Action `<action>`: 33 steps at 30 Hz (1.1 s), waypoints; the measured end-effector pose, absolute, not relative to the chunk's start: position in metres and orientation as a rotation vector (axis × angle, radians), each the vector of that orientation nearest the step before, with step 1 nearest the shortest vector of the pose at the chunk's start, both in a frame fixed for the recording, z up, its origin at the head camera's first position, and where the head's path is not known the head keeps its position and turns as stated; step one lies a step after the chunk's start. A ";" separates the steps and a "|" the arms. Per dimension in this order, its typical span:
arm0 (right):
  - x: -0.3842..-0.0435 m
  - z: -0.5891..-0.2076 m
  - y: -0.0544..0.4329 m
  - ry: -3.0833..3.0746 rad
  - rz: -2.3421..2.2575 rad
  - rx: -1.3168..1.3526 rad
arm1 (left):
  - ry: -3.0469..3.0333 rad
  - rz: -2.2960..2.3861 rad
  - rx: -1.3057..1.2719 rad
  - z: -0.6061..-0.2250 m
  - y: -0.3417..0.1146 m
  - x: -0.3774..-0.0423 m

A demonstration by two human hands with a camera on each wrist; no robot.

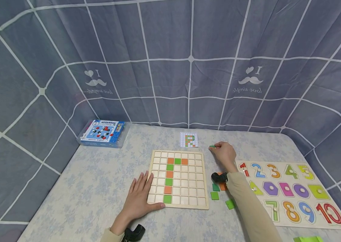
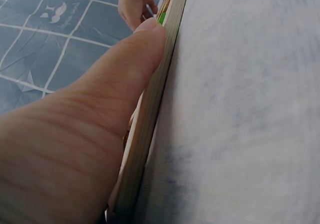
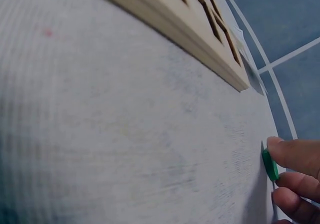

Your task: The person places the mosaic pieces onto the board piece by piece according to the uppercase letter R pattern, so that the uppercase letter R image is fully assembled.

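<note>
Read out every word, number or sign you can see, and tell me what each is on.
Curtain, twice, mirrored: "I", heart, moustache, "love simple".
Puzzle board: "1", "2", "3", "4", "5", "7", "8", "9", "10".
Card: "P" in coloured squares.
Box: lettering too small to read.

I get the head view forward and down over the table (image 1: pixel 67 195); both wrist views (tilted) sit low and close, left along the wooden grid board (image 1: pixel 191 176), right toward the curtain (image 3: pixel 285 19); all three share that board.
</note>
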State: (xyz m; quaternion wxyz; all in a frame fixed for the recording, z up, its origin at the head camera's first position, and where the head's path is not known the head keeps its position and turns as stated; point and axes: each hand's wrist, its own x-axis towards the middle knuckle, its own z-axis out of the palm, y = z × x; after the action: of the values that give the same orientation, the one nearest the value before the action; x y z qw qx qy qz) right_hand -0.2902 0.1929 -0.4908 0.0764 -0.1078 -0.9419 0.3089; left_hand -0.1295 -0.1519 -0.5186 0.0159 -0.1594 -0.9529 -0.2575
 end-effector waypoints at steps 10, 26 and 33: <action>-0.292 -0.487 0.192 -2.876 1.022 -0.239 | -2.976 -0.790 -0.491 -0.519 -0.152 -0.129; -0.280 -0.495 0.176 -2.687 1.402 0.122 | -2.979 -0.811 -0.489 -0.518 -0.152 -0.129; -0.269 -0.492 0.160 -2.730 1.522 0.297 | -2.974 -0.813 -0.494 -0.517 -0.152 -0.130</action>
State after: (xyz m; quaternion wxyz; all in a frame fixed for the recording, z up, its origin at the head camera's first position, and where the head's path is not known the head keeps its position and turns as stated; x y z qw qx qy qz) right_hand -0.2688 0.1599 -0.4922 0.0010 0.0946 -0.8696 0.4846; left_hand -0.1301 -0.1521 -0.5173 0.0096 -0.1581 -0.9524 -0.2604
